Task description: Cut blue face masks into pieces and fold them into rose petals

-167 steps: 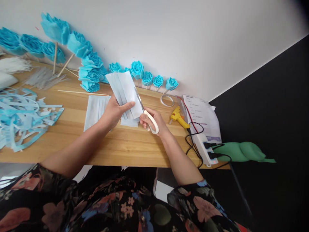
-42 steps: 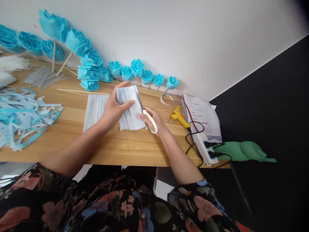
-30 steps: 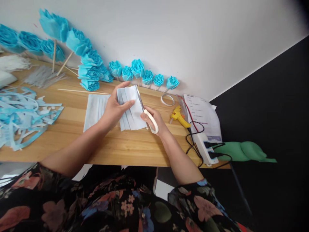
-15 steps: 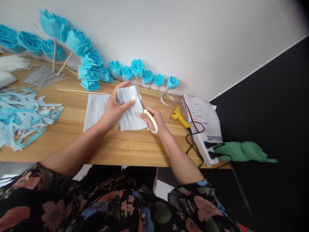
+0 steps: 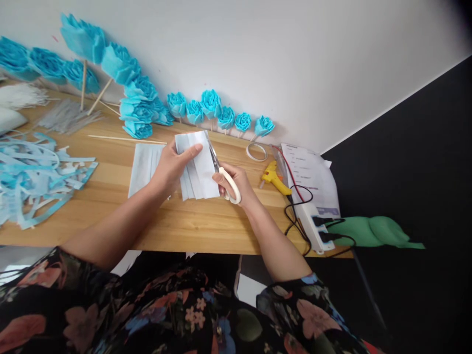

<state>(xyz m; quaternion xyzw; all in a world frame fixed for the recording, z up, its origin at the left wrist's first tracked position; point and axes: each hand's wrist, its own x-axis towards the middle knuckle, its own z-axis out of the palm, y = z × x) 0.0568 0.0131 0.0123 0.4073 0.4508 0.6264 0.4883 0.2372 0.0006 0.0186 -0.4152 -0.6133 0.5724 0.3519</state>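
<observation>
My left hand point(image 5: 173, 162) is closed on a pale blue pleated face mask point(image 5: 201, 174), its thumb lying across the front. In my right hand point(image 5: 236, 179) is a pair of scissors point(image 5: 229, 184) with white handles. The scissor blades run along the right edge of the held mask; whether they touch it I cannot tell. Another pale pleated mask point(image 5: 142, 169) lies flat on the wooden table point(image 5: 195, 231), partly behind my left wrist.
Several blue crepe flowers point(image 5: 211, 103) stand along the wall. Cut blue and white strips point(image 5: 37, 177) are heaped at left. To the right are a tape roll point(image 5: 257, 152), a yellow glue gun point(image 5: 276, 178), a printed sheet point(image 5: 313, 177) and a power strip point(image 5: 311, 228) with black cables.
My left hand has shifted slightly left and down with the mask, and its thumb lies higher on it. The mask's right edge has moved left from the scissors. My right hand has barely moved.
</observation>
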